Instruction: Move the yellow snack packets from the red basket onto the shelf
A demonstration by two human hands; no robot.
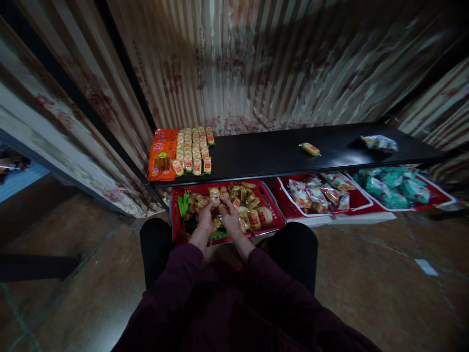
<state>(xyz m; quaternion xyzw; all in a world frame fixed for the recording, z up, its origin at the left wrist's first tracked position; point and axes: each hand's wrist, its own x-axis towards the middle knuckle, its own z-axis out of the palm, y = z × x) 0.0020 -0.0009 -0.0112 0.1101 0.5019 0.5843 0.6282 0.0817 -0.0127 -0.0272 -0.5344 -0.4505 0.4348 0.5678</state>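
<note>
Apparently, a small wrapped cake (214, 195) is pinched at the fingertips of the left hand (205, 218), its grip nearly closed; the right hand (230, 217) curls close beside, though I cannot tell whether it holds anything. Both are over a red basket (175, 205) of packets (254, 220). Too light a pinch on the wrapper could drop the cake back among them. At 11 o'clock, rows of cakes (192, 151) sit closely packed on the black shelf (249, 156) — a careless knock could disarray them.
</note>
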